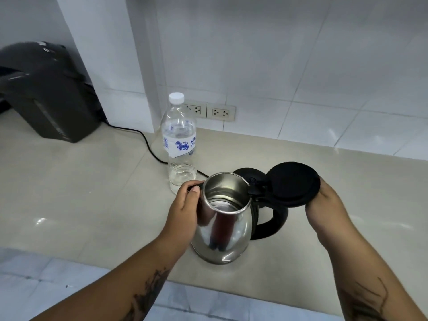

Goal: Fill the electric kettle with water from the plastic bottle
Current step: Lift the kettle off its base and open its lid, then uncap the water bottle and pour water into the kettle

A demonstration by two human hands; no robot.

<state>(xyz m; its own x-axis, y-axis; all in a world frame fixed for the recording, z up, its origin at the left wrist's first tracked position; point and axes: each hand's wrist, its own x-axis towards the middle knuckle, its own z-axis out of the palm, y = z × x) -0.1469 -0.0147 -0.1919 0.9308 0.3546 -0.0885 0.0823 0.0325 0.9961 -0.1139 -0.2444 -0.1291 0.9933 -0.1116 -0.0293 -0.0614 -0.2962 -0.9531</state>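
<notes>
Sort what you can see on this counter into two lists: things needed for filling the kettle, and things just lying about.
Needed: kettle with its open lid; capped water bottle; both hands, left hand, right hand.

Lying about: black appliance; black cord; wall sockets; kettle base.

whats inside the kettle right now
The kettle stands open, its lid swung back. Only bare steel walls and floor show inside; no water is evident. The near inner wall is hidden by the rim.
</notes>
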